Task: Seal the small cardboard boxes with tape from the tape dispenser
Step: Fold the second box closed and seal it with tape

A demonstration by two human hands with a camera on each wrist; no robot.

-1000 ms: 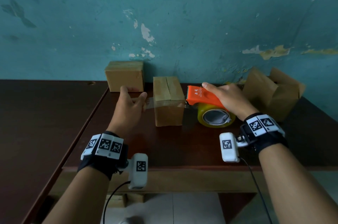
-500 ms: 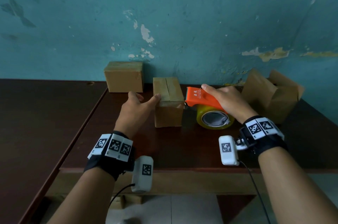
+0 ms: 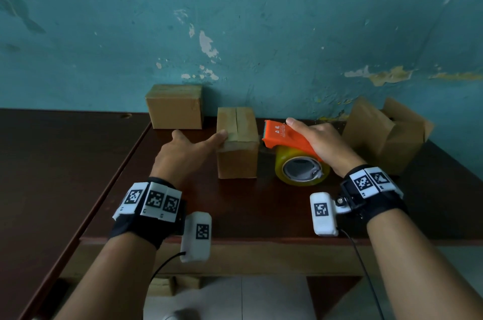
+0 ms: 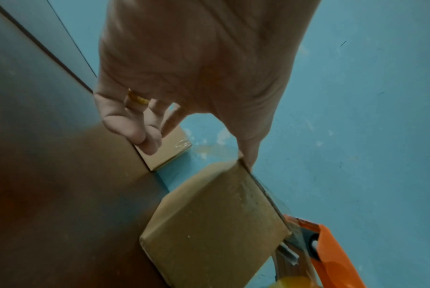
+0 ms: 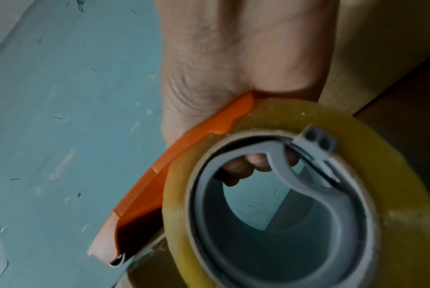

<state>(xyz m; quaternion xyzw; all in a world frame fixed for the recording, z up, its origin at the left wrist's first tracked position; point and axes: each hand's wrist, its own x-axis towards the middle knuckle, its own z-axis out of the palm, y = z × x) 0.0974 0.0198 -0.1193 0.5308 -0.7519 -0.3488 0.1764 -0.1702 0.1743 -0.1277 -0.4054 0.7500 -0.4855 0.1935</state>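
A small closed cardboard box (image 3: 236,160) stands mid-table. My left hand (image 3: 200,136) is beside its left side with fingers spread, and the thumb (image 4: 248,154) presses on the box's top left edge. A strip of clear tape lies across the near part of the box top and runs right to the orange tape dispenser (image 3: 285,136). My right hand (image 3: 318,139) grips the dispenser from above, just right of the box. The yellow tape roll (image 5: 179,214) hangs under the dispenser's orange body (image 5: 159,185).
A second closed box (image 3: 174,106) sits at the back left against the teal wall. A larger box (image 3: 384,134) with open flaps stands at the far right. A lower dark table (image 3: 52,176) adjoins on the left. The table's front edge (image 3: 261,240) is near my wrists.
My left hand has moved right, from holding the tape end left of the box to pressing its thumb on the box edge. The right hand and dispenser have barely moved.
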